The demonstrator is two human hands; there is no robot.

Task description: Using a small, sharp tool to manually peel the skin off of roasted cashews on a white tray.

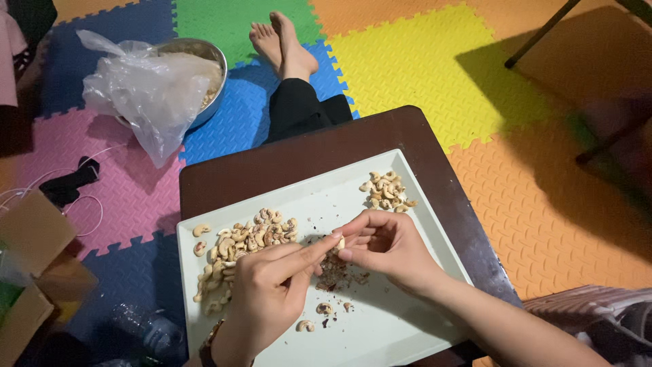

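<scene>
Over a white rectangular tray (407,326), my left hand (268,292) and my right hand (387,248) meet, their fingertips pinching one cashew nut (339,243) between them. A large heap of unpeeled cashews (238,248) with brown skin lies on the tray's left side. At the far right corner of the tray sits a smaller pile of pale peeled cashews (387,191). Brown skin flakes (336,273) are scattered below my hands, with a few loose nuts (324,309) near them.
The tray rests on a small dark brown table (285,160) over coloured foam floor mats (421,61). A metal bowl (204,68) with a clear plastic bag (142,92) stands at the far left. My legs and bare feet (282,41) stretch ahead. Cardboard boxes (34,272) sit left.
</scene>
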